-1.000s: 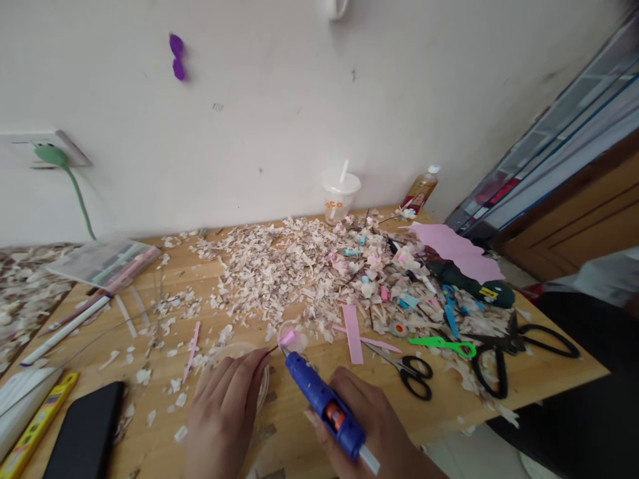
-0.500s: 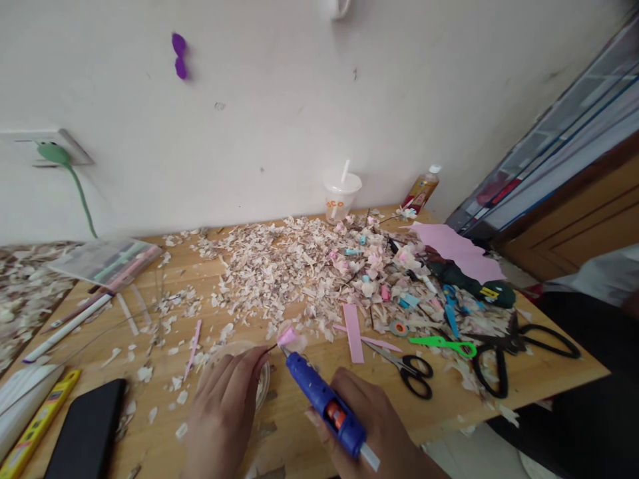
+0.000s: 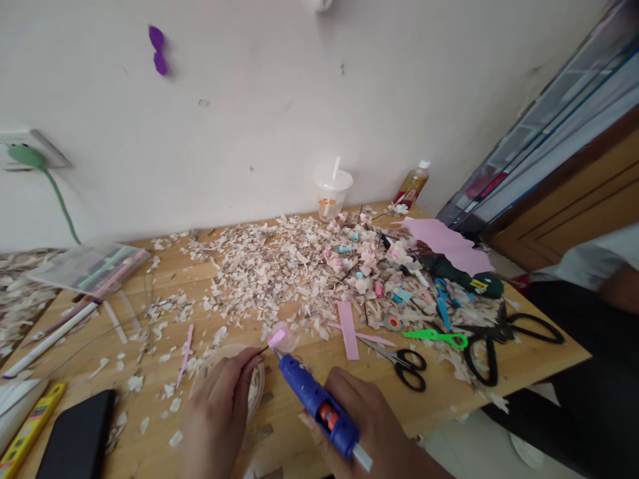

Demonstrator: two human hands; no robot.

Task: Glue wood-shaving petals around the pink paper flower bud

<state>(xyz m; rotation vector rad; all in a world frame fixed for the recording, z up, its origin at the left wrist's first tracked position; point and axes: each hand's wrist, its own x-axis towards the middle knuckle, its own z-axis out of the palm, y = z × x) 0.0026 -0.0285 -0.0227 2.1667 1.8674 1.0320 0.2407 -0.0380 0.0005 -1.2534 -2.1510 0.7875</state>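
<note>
My right hand point(image 3: 372, 426) grips a blue glue gun point(image 3: 315, 402) whose nozzle points up and left at a small pink piece point(image 3: 277, 337). My left hand point(image 3: 219, 409) pinches a thin dark stem that carries that pink piece, fingers closed. Under the left hand lies a clear round lid or dish point(image 3: 252, 389). Both hands hover over the near edge of the wooden table point(image 3: 299, 346).
A big heap of pale paper scraps point(image 3: 279, 266) covers the table's middle. Several scissors point(image 3: 409, 366) lie at the right beside pink paper point(image 3: 444, 243). A plastic cup point(image 3: 332, 193) and bottle point(image 3: 412, 186) stand by the wall. A black phone point(image 3: 74, 436) lies at the left. Another person's arm point(image 3: 606, 276) shows at far right.
The view has shifted slightly right and down; my hands hold the glue gun and pink piece together much as before.
</note>
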